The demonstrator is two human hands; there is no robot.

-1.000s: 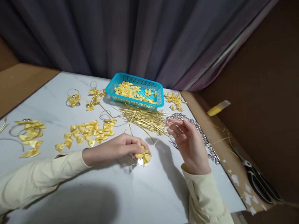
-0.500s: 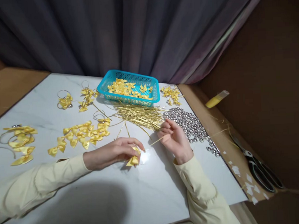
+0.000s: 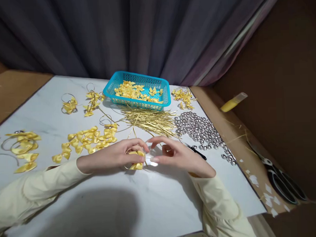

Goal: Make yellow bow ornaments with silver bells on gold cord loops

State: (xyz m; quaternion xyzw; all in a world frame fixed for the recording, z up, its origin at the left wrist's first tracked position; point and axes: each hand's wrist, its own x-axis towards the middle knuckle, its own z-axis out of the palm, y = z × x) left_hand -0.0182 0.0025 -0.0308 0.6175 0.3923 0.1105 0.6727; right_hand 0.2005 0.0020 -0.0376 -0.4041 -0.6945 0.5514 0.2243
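On the white marble-look tabletop (image 3: 104, 209), the left hand (image 3: 109, 158) pinched a small yellow satin ribbon bow (image 3: 137, 162) steady while the right hand (image 3: 176, 156), fingers (image 3: 155, 140) curled, met it, seemingly threading thin gold wire.

Grey-purple curtain (image 3: 143, 34) behind a white marble-look tabletop (image 3: 126, 212) (brown board (image 3: 291, 90) to the right), dim indoor light.

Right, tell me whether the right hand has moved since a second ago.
Yes. The right hand has come left, away from the silver beads, and now meets the left hand at the yellow bow.
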